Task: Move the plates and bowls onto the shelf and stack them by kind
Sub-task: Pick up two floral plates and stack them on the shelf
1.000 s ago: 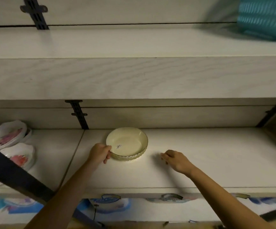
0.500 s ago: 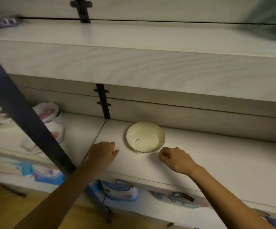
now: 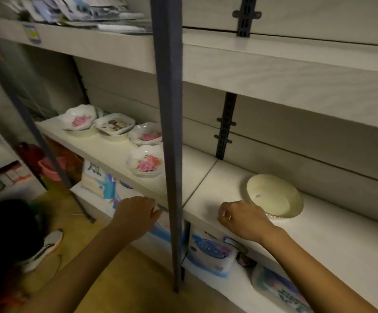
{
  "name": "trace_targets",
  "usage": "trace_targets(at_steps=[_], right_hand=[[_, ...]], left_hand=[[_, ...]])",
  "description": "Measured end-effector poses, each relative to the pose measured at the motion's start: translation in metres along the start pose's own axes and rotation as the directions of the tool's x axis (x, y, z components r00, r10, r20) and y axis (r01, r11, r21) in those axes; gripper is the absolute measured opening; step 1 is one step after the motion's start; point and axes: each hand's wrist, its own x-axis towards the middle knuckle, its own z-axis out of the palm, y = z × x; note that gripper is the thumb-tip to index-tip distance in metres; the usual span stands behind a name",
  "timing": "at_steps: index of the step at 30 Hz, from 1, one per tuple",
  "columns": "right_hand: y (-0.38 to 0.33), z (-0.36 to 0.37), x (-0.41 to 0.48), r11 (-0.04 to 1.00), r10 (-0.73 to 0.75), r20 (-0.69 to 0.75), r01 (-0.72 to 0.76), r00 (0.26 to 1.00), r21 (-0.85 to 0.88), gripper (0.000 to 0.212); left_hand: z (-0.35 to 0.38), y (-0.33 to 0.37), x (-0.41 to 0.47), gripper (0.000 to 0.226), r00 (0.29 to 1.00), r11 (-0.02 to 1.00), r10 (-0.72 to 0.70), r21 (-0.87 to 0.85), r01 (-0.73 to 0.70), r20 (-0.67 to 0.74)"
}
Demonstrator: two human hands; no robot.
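Observation:
A cream fluted bowl [image 3: 274, 195] sits alone on the right section of the middle shelf [image 3: 332, 240]. My right hand [image 3: 240, 219] hovers curled just left of it, holding nothing and not touching it. My left hand [image 3: 137, 214] hangs loosely curled in front of the shelf edge, left of the grey post, with nothing in it. On the left section stand white floral dishes: one [image 3: 146, 163] nearest the post, another [image 3: 146, 136] behind it, a square patterned one [image 3: 115, 125], and a stacked one [image 3: 80, 118] farthest left.
A grey upright post [image 3: 172, 141] crosses the view between my hands. Blue and white tissue packs [image 3: 212, 251] fill the lower shelf. Papers [image 3: 81, 12] lie on the top shelf. A person's dark head [image 3: 7, 231] and shoe [image 3: 47, 247] are at lower left.
The view has swung left, bringing the floral dishes and post into sight. My left hand has moved off the shelf, away from the cream bowl. My right hand stays beside the bowl.

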Motion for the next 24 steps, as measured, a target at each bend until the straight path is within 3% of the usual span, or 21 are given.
trace_targets(at_steps=[6, 14, 24], right_hand=[[-0.09, 0.012, 0.029, 1.0, 0.026, -0.004, -0.026, 1.0, 0.015, 0.032], [-0.195, 0.024, 0.076, 0.985, 0.173, -0.059, -0.172, 0.983, 0.024, 0.037], [-0.218, 0.017, 0.164, 0.929, 0.369, -0.08, -0.364, 0.926, 0.07, 0.04]], left_hand=[[-0.011, -0.096, -0.008, 0.026, 1.0, 0.996, -0.016, 0.082, 0.016, -0.006], [-0.029, -0.208, 0.015, 0.028, 0.998, 0.994, 0.056, 0.088, -0.057, 0.02], [-0.041, -0.276, 0.09, 0.024, 0.979, 0.978, 0.204, 0.032, -0.204, 0.005]])
